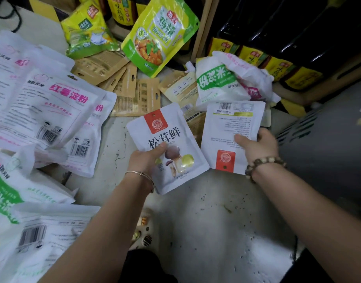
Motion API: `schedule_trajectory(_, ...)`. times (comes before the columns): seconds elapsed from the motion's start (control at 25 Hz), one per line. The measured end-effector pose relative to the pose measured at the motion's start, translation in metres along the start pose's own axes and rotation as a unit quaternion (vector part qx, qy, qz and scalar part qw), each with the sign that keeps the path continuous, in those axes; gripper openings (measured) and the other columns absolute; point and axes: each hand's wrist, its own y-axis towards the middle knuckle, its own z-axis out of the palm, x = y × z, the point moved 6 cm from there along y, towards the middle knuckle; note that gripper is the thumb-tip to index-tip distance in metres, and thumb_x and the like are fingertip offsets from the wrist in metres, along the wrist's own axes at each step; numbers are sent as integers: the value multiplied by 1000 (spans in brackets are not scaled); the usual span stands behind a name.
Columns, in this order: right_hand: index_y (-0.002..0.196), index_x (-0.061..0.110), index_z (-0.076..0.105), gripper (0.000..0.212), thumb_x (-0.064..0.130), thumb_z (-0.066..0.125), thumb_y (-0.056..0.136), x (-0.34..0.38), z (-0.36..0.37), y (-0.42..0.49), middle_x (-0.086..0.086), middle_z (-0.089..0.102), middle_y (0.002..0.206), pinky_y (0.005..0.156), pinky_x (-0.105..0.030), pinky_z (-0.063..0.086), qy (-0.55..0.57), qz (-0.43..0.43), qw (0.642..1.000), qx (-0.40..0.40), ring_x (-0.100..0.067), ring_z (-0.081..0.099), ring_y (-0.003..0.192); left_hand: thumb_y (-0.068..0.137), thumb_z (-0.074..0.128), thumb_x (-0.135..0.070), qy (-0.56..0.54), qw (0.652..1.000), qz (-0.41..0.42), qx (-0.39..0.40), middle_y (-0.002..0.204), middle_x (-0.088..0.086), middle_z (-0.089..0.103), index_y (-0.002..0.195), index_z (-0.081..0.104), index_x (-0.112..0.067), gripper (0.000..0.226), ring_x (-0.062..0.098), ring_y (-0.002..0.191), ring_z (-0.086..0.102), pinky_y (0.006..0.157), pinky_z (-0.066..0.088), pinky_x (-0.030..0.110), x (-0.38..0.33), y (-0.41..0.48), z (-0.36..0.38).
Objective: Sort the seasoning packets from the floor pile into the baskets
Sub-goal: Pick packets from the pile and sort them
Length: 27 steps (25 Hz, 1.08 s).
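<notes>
the left hand (148, 158) grips a white mushroom packet (167, 148) face up by its lower left side, thumb on the front. the right hand (257, 146) pinches a second white packet (228, 137) turned back side up, its barcode at the far edge. the two packets sit just beside each other above the grey floor (216, 221). white starch bags (53, 103) lie to the left, kraft packets (134, 94) and yellow-green pouches (159, 33) beyond. no basket is in view.

Head-worn view, steeply downward, near floor (206, 231)
</notes>
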Motion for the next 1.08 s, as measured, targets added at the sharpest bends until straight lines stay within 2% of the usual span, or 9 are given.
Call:
schedule_trajectory(0.12, 77, 28, 58, 23, 9, 70, 80, 35, -23, -24, 16, 66, 80, 63, -30, 53, 20, -71, 997, 4, -9, 66, 73, 71, 76, -9, -15, 999, 29, 38, 83, 8, 74, 78, 73, -13, 9, 27, 72, 71, 70, 55, 37, -24, -20, 9)
schedule_trajectory(0.28, 78, 29, 57, 28, 4, 69, 80, 88, -47, -66, 18, 65, 78, 57, -20, 54, 67, -148, 987, -3, 3, 64, 66, 59, 73, -10, -27, 991, 92, 90, 82, 8, 74, 86, 72, -10, 28, 25, 72, 71, 61, 55, 32, -79, -81, 25)
schedule_trajectory(0.36, 79, 29, 57, 29, 2, 69, 79, 119, -60, -93, 18, 66, 79, 59, -16, 54, 107, -175, 979, 4, 5, 64, 68, 63, 68, -5, -27, 983, 145, 113, 75, 5, 74, 85, 70, -8, 22, 19, 66, 71, 52, 54, 25, -120, -125, 29)
schedule_trajectory(0.44, 79, 28, 59, 29, 1, 68, 78, 147, -71, -118, 18, 66, 81, 65, -17, 54, 140, -191, 972, 9, 4, 64, 71, 71, 63, -4, -12, 975, 182, 125, 79, 5, 74, 92, 69, -6, 21, 18, 68, 71, 55, 56, 28, -158, -170, 30)
schedule_trajectory(0.56, 85, 19, 61, 23, -3, 66, 79, 182, -86, -161, 8, 66, 85, 73, -18, 52, 209, -192, 959, 19, -4, 63, 75, 78, 61, -10, 30, 966, 213, 142, 100, 9, 72, 108, 67, -7, 31, 23, 85, 70, 71, 58, 40, -210, -239, 41)
schedule_trajectory(0.72, 82, 28, 59, 24, 5, 65, 83, 221, -118, -202, 20, 65, 80, 61, -11, 49, 240, -229, 943, 22, 7, 62, 72, 86, 55, -6, 71, 948, 256, 177, 88, 3, 74, 105, 65, -10, 23, 18, 71, 71, 55, 57, 32, -246, -319, 80)
schedule_trajectory(0.84, 86, 30, 60, 20, 11, 67, 83, 244, -182, -202, 19, 65, 85, 67, -18, 51, 235, -240, 942, -23, 2, 64, 79, 85, 55, -1, 97, 940, 262, 197, 84, 7, 74, 101, 66, -6, 20, 22, 68, 70, 56, 57, 33, -256, -362, 111)
schedule_trajectory(0.96, 89, 26, 62, 18, 10, 67, 83, 236, -269, -193, 18, 65, 86, 70, -21, 51, 217, -231, 943, -98, 4, 63, 77, 87, 53, -2, 152, 938, 220, 222, 98, 15, 70, 109, 64, -4, 24, 31, 81, 67, 75, 55, 43, -242, -383, 157)
schedule_trajectory(1.08, 97, 14, 62, 16, 11, 67, 83, 197, -362, -186, 2, 68, 95, 81, -32, 50, 141, -195, 952, -190, -10, 64, 83, 89, 53, -2, 204, 922, 211, 252, 98, 15, 67, 102, 64, -6, 17, 30, 80, 64, 73, 52, 42, -213, -395, 216)
